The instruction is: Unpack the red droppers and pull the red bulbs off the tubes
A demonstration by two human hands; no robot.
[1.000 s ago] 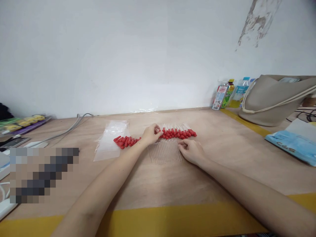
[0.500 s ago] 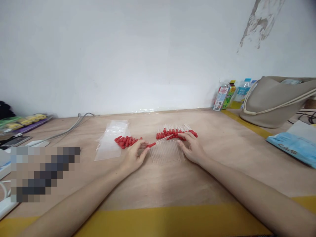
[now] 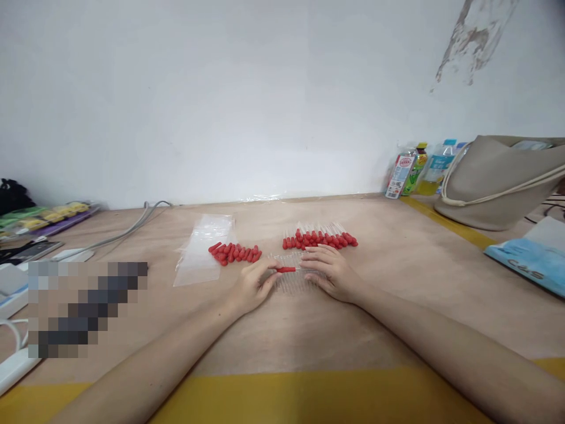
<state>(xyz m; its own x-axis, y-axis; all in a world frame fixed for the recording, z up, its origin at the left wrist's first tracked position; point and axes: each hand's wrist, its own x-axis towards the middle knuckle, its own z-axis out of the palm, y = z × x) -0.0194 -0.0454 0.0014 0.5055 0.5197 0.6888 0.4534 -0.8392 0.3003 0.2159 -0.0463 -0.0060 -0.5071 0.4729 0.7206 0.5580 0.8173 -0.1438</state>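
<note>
My left hand (image 3: 256, 284) pinches a red rubber bulb (image 3: 286, 270) between thumb and fingers. From the bulb's right end, a thin clear dropper tube (image 3: 301, 269) runs level into my right hand (image 3: 332, 272), whose fingers close around its other end. Under both hands lies a row of clear dropper tubes (image 3: 291, 287), side by side and partly hidden by my fingers. Loose red bulbs (image 3: 236, 253) are heaped to the left, just beyond my left hand. Behind my right hand, several droppers with red bulbs fitted (image 3: 320, 238) lie with their clear ends toward the wall.
Clear plastic bags (image 3: 198, 253) lie flat at left, partly under the loose bulbs. Grey cables (image 3: 128, 229) cross the table's left side. At right are a tissue pack (image 3: 525, 262), a beige bag (image 3: 494, 182) and drink bottles (image 3: 436, 171). Yellow tape (image 3: 247, 397) marks the front edge.
Both hands have come slightly lower, toward me. The dropper between them has turned from slanted to level, and less of its clear tube shows. The view has shifted a little.
</note>
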